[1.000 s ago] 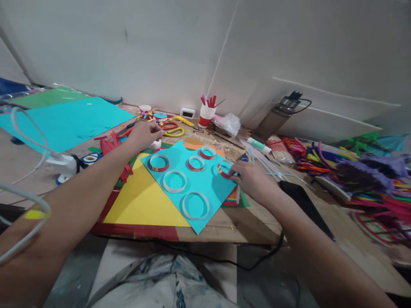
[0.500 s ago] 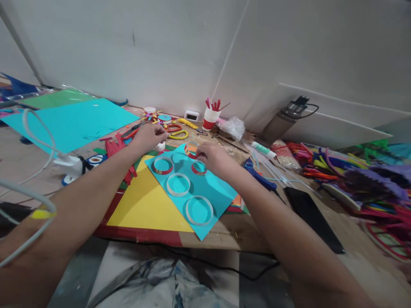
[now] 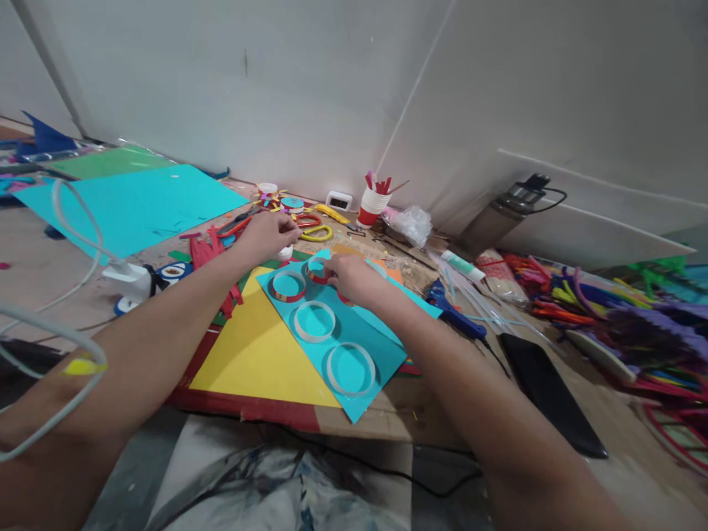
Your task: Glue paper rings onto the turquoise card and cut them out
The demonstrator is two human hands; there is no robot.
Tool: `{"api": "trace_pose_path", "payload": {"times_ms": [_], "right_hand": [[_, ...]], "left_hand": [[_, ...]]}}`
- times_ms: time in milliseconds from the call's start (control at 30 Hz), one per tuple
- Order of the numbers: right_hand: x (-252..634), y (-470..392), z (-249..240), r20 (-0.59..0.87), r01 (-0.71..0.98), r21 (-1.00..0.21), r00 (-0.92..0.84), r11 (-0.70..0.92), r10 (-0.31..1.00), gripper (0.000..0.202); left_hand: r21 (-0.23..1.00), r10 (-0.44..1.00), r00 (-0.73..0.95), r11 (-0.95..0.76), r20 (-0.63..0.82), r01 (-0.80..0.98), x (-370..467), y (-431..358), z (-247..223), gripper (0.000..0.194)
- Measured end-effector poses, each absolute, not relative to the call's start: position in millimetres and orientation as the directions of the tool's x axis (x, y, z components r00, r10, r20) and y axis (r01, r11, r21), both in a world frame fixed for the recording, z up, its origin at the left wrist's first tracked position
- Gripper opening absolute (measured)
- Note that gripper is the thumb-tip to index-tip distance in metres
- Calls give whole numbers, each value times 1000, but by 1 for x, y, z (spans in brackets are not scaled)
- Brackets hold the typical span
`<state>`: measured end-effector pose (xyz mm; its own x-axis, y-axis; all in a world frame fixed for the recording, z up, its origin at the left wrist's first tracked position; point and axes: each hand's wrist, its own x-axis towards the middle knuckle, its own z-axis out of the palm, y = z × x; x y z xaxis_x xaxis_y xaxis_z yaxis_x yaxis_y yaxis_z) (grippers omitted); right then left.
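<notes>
My right hand (image 3: 351, 276) pinches the edge of a small red-patterned ring (image 3: 317, 271) at the top of a blue sheet (image 3: 381, 343). Another red-edged ring is mostly hidden under this hand. To the left stands a red-edged ring (image 3: 288, 286), and nearer me two white rings, a middle one (image 3: 314, 321) and a larger one (image 3: 350, 369), rest on the blue sheet. My left hand (image 3: 273, 234) hovers behind the sheet with fingertips pressed together, over a small white object (image 3: 285, 253); whatever it holds is too small to tell.
Yellow paper (image 3: 259, 354) lies under the blue sheet, with red strips (image 3: 213, 265) to its left. Behind are yellow-handled scissors (image 3: 316, 234) and a paper cup (image 3: 372, 204). A glue gun (image 3: 450, 313), a phone (image 3: 550, 394) and a tilted bottle (image 3: 498, 217) are on the right.
My right hand has moved the small red-patterned ring left and down to the sheet, and now covers most of the ring beside it. My left hand keeps its pinched shape. The view has shifted slightly.
</notes>
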<state>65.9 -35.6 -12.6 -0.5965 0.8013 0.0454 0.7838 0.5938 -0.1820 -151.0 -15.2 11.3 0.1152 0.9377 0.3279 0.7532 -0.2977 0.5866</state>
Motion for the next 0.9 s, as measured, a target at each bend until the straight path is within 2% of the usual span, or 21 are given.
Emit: {"api": "trace_pose_path", "payload": {"times_ms": [100,200,333,433,533,700,767,900], "right_hand": [[67,-36,-8,47,772,-231,-599,592,799,13],[79,-40,4,154,739,-329,-573,589,805,18],[105,-51,21,263,759,-434,-409,486,874,14],[122,-61,25,275,801,-411,-346,435,897,13],[127,-71,19,222,804,-375,-406,462,886,13],[125,-78,0,146,783,-288,-533,552,833,10],[124,-76,-4,138,787,-254,-545,562,827,3],[126,-71,-9,135,824,-193,-515,532,846,7]], "left_hand": [[581,936,122,-305,331,754,-151,-15,11,19],[578,938,130,-303,322,758,-152,-14,11,19],[573,934,211,-346,290,743,-148,-14,9,24],[542,900,347,-435,263,719,-142,-16,7,32],[518,874,429,-481,226,707,-138,-18,4,37],[470,864,478,-492,158,733,-140,-14,0,40],[448,866,479,-488,143,749,-141,-12,-2,41],[426,867,480,-488,135,761,-142,-9,-4,42]]}}
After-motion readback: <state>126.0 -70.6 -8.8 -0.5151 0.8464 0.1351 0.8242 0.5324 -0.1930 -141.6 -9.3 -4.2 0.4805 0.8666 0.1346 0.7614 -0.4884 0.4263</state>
